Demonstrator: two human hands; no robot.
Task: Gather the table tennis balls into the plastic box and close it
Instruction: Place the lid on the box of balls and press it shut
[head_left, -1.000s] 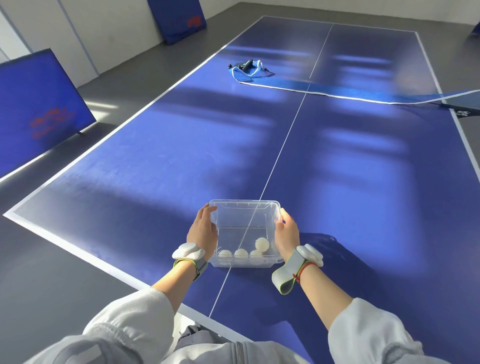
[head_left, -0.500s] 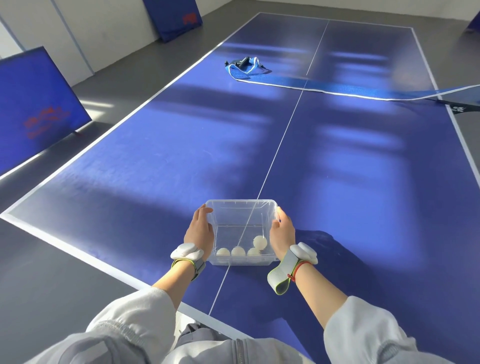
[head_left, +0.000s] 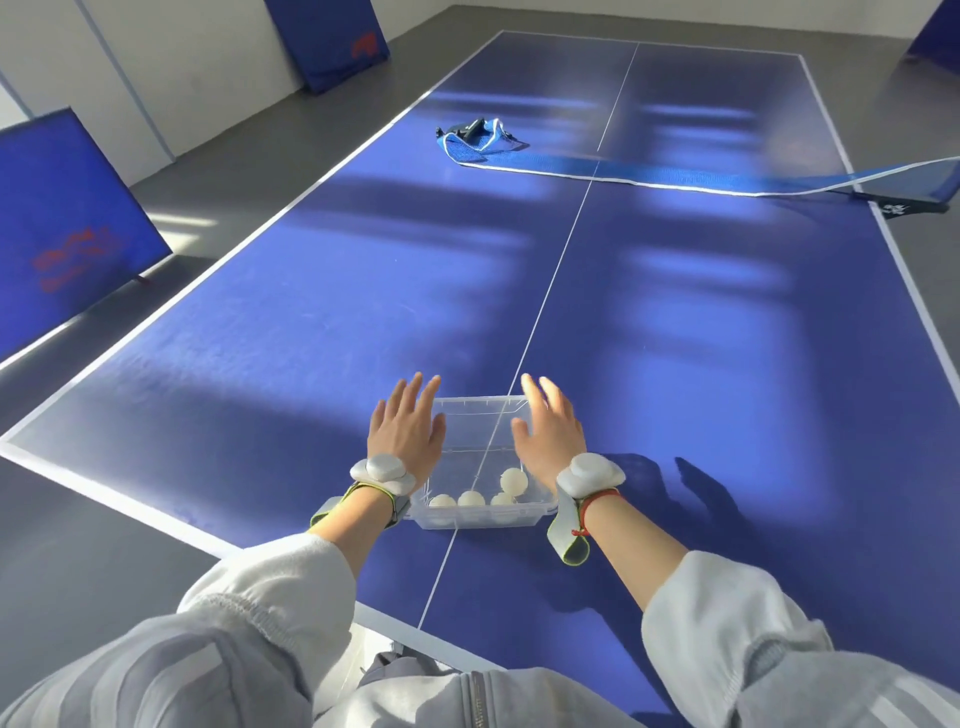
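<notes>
A clear plastic box (head_left: 480, 415) sits on the blue table tennis table (head_left: 291, 332), on the white centre line near the front edge. Several white balls (head_left: 513, 480) lie along its near wall. My left hand (head_left: 405, 434) hovers over the box's left side with fingers spread. My right hand (head_left: 548, 434) hovers over the right side, also spread and slightly blurred. Neither hand holds the box. I cannot tell whether a lid lies over the box.
A collapsed blue net (head_left: 623, 171) lies across the far middle of the table, bunched at its left end (head_left: 475, 137). Blue barrier panels (head_left: 67, 228) stand on the grey floor to the left.
Both hands have let go of the box's sides and lifted above it with fingers spread. The box stays in place with the balls at its near wall.
</notes>
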